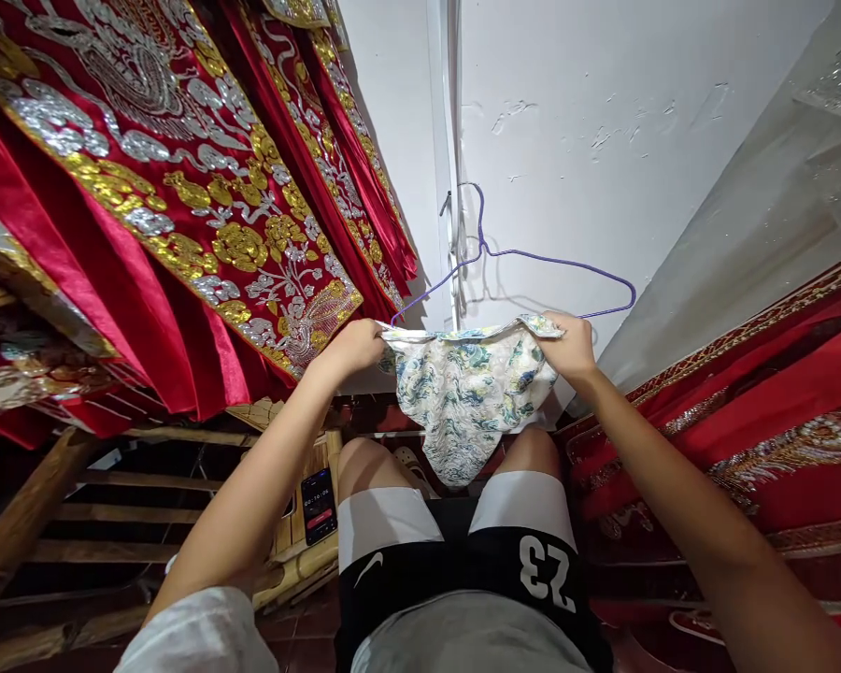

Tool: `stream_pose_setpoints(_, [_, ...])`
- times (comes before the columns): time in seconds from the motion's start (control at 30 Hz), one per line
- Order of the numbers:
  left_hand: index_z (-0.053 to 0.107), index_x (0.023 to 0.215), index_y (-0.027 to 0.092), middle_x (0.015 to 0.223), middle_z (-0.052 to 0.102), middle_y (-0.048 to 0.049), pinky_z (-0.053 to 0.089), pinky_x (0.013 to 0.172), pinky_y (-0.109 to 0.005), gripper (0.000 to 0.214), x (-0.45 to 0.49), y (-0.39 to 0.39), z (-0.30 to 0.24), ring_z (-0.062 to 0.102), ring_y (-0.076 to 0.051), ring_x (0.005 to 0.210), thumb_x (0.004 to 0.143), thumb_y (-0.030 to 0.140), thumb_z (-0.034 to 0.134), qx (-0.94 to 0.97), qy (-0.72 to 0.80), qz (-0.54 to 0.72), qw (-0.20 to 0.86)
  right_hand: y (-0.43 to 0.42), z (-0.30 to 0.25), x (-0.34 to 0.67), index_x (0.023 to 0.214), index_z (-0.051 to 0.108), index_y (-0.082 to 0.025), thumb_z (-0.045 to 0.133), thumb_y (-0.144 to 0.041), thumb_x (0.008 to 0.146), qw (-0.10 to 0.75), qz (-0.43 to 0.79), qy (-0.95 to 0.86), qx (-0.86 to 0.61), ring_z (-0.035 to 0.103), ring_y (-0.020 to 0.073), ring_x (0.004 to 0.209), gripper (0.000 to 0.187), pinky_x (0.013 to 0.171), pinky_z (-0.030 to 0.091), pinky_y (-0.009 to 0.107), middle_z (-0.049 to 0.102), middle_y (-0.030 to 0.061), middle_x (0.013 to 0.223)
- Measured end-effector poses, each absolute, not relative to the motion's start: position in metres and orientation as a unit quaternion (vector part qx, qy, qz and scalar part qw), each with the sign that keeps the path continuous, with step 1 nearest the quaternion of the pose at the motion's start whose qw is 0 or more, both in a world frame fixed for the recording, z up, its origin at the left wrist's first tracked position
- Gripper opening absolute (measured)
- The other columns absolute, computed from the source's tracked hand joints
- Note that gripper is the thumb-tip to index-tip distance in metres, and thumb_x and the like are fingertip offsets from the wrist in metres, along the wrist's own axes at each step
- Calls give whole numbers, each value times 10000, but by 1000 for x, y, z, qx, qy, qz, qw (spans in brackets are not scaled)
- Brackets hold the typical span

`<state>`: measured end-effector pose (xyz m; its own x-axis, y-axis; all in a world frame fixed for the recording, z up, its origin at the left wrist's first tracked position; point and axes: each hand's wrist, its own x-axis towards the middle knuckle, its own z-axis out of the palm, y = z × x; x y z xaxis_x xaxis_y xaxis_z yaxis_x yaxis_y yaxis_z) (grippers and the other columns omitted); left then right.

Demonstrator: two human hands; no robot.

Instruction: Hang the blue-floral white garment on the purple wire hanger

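Observation:
A white garment with a blue, green and yellow swirl print (469, 383) is stretched between my hands, its upper edge pulled nearly straight and its lower part hanging over my knees. My left hand (359, 346) is closed on its left upper corner. At the right upper corner my right hand (567, 346) pinches the same cloth. Just beyond the garment, a purple wire hanger (552, 258) hangs by its hook on a white metal upright (453, 234). The hanger's lower left end is hidden behind the cloth near my left fingers.
Red sequined hangings (238, 215) fill the left side. More red embroidered fabric (757, 439) lies at the right, below translucent plastic sheeting (749, 187). A phone showing a running timer (318, 505) rests on a bamboo seat (291, 561). A white wall (567, 103) stands ahead.

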<state>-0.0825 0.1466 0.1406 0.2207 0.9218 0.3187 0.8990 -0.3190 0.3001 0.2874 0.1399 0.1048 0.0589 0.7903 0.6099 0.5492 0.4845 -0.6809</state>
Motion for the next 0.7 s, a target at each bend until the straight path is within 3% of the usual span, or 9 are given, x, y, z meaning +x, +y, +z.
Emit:
stream_pose_setpoints(0.13, [513,521,249,555,594,-74,525,716,-374,189,-84,166,124,596,-251,593,630,128,608,758,609,211,105,140,96,284,543,409,-216,597,-345,752,522,139,-687,-487,320,116,584,309,551,244,274,342,-30,537])
stream_pose_setpoints(0.27, [509,578,233,744,651,-129,529,909,-451,179,-83,164,134,650,-310,825,669,88,560,765,578,278,49,140,93,280,554,367,-222,616,-373,766,532,159,-678,-483,304,121,608,360,555,234,275,322,-26,559])
stream_pose_setpoints(0.37, [597,758,188,1012,684,-151,479,1050,-486,155,-74,150,154,616,-314,1063,764,73,494,780,518,351,-1,133,95,274,556,381,-224,637,-390,756,545,175,-663,-483,307,129,618,365,551,241,275,328,-18,572])
stream_pose_setpoints(0.53, [611,1256,161,1215,685,-110,488,1057,-423,472,-51,136,173,631,-250,1130,830,55,437,830,419,366,33,111,95,263,590,454,-211,664,-315,725,528,246,-675,-451,384,133,618,270,552,294,269,416,-19,602])
stream_pose_setpoints(0.6, [596,1325,135,1250,673,-126,475,1077,-417,549,-46,139,172,622,-255,1176,813,42,424,838,413,355,20,105,95,264,716,591,-198,669,-277,720,519,249,-684,-448,448,145,629,111,577,345,271,492,-20,637])
stream_pose_setpoints(0.63, [606,1321,119,1238,672,-134,475,1075,-421,550,-46,141,171,621,-261,1177,813,43,411,838,419,350,7,104,95,266,866,661,-196,685,-266,712,525,237,-681,-452,484,156,636,171,595,376,276,533,-21,658])
stream_pose_setpoints(0.7, [629,1290,100,1199,676,-144,485,1055,-427,536,-48,146,170,625,-269,1156,818,48,380,836,431,340,-8,106,97,275,1276,620,-207,736,-269,698,559,196,-656,-469,549,183,645,592,628,435,296,604,-21,698])
